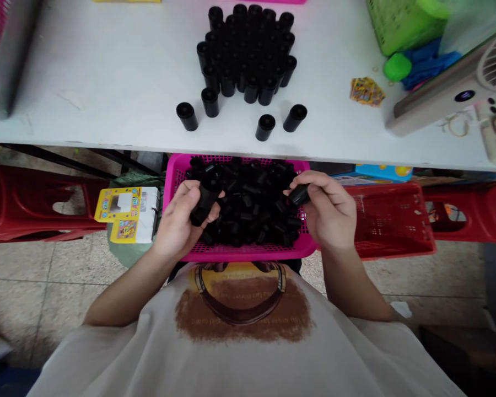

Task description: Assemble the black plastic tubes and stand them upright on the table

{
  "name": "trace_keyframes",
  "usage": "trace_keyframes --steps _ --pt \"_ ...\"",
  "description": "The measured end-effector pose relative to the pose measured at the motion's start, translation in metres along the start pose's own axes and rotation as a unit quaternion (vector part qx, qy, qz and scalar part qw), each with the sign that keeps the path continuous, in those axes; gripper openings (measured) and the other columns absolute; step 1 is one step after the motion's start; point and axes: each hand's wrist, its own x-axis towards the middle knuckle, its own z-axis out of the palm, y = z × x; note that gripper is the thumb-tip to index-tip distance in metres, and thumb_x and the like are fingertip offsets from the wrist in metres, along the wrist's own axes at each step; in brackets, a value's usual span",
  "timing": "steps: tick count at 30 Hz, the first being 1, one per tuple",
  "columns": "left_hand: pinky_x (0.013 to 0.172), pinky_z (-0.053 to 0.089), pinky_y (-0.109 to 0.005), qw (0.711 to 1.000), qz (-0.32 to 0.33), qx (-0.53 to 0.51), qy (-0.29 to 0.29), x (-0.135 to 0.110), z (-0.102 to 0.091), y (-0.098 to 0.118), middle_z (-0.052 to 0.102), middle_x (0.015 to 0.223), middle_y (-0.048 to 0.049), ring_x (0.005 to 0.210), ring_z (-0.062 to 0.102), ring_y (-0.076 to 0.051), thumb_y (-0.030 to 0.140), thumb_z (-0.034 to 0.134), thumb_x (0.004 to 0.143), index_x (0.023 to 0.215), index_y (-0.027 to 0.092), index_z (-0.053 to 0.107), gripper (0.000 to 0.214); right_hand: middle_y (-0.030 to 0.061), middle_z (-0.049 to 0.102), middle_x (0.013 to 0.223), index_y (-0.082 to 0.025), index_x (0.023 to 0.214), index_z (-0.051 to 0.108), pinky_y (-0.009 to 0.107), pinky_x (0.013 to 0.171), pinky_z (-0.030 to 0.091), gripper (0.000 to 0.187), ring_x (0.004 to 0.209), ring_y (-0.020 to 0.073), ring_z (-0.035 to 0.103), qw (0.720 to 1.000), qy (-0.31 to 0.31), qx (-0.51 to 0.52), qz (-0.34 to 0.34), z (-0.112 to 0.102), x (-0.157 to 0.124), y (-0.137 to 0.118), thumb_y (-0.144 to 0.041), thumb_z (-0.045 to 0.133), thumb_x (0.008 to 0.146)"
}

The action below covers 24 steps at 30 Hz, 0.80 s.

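Plainly, left hand (178, 219) holds cylinder (206, 197) (smooth); basket (248, 254) latticed.

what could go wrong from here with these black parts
The small black part in the right hand could slip and get lost among similar pieces in the pink basket. The upright cylinder near the table's front edge might get knocked off.

Left hand (177, 219) and right hand (331, 210) apart, curled
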Motion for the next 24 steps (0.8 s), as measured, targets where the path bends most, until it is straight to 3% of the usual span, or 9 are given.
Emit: trace_keyframes --steps 3,6,8,11,14,16,18,24 --pt "0.058 0.049 -0.025 0.997 -0.061 -0.035 -0.029 -0.004 0.007 -0.006 0.073 0.088 0.0008 0.059 0.061 -0.011 0.056 0.092 0.077 0.102 0.023 0.055 0.055 0.0042 0.067 0.099 -0.027 0.11 0.076 0.044 0.094 0.062 0.02 0.093 0.021 0.071 0.998 -0.055 -0.015 -0.032 0.017 0.006 -0.014 -0.031 0.058 0.104" --pt "0.058 0.049 -0.023 0.991 -0.109 -0.038 -0.071 -0.009 0.014 -0.015 0.071 0.087 0.004 0.06 0.062 -0.01 0.054 0.091 0.08 0.113 0.027 0.048 0.06 0.0069 0.069 0.111 -0.025 0.119 0.074 0.04 0.092 0.063 0.027 0.097 0.0208 0.071 0.988 -0.137 -0.055 -0.049 0.043 0.001 -0.028 -0.041 0.071 0.098" --pt "0.059 0.051 -0.024 0.987 -0.121 -0.038 -0.099 -0.012 0.015 -0.018 0.07 0.094 0.0048 0.06 0.063 -0.009 0.053 0.089 0.083 0.115 0.029 0.045 0.06 0.0084 0.071 0.12 -0.024 0.12 0.073 0.041 0.095 0.063 0.03 0.107 0.0228 0.072 0.986 -0.147 -0.058 -0.059 0.054 -0.003 -0.033 -0.043 0.075 0.096" --pt "0.059 0.053 -0.025 0.984 -0.094 -0.055 -0.139 -0.012 0.01 -0.014 0.07 0.11 0.0036 0.06 0.064 -0.008 0.054 0.09 0.082 0.118 0.033 0.043 0.062 0.0087 0.074 0.126 -0.025 0.128 0.07 0.042 0.1 0.061 0.03 0.115 0.0244 0.072 0.991 -0.073 -0.068 -0.086 0.053 -0.004 -0.036 -0.029 0.071 0.098" --pt "0.074 0.06 -0.026 0.988 -0.08 -0.077 -0.111 -0.012 0.003 -0.006 0.069 0.125 0.0038 0.083 0.073 -0.011 0.031 0.093 0.08 0.117 0.036 0.045 0.06 0.0067 0.077 0.113 -0.027 0.131 0.072 0.042 0.091 0.062 0.039 0.098 0.0237 0.074 0.967 -0.032 -0.166 -0.188 0.043 -0.002 -0.033 -0.021 0.075 0.092" --pt "0.093 0.061 -0.033 0.99 -0.083 -0.083 -0.079 -0.012 -0.001 -0.001 0.066 0.138 0.0052 0.113 0.072 -0.015 0.012 0.089 0.075 0.115 0.037 0.048 0.063 0.0062 0.075 0.102 -0.027 0.13 0.073 0.042 0.086 0.062 0.042 0.09 0.0234 0.071 0.936 -0.051 -0.233 -0.26 0.04 -0.002 -0.03 -0.019 0.075 0.089" --pt "0.104 0.058 -0.04 0.991 -0.085 -0.081 -0.067 -0.013 -0.004 0.0 0.061 0.148 0.0057 0.134 0.063 -0.02 0.006 0.085 0.071 0.115 0.038 0.051 0.064 0.0064 0.071 0.098 -0.024 0.132 0.073 0.042 0.083 0.062 0.044 0.09 0.0231 0.069 0.923 -0.084 -0.241 -0.289 0.041 -0.004 -0.027 -0.017 0.071 0.089" --pt "0.119 0.045 -0.049 0.98 -0.136 -0.075 -0.124 -0.016 -0.009 -0.007 0.061 0.148 0.0031 0.139 0.061 -0.025 0.011 0.088 0.072 0.117 0.037 0.056 0.061 0.0055 0.069 0.107 -0.027 0.134 0.07 0.038 0.084 0.062 0.047 0.097 0.0211 0.069 0.944 -0.157 -0.142 -0.254 0.049 -0.01 -0.032 -0.016 0.068 0.088"
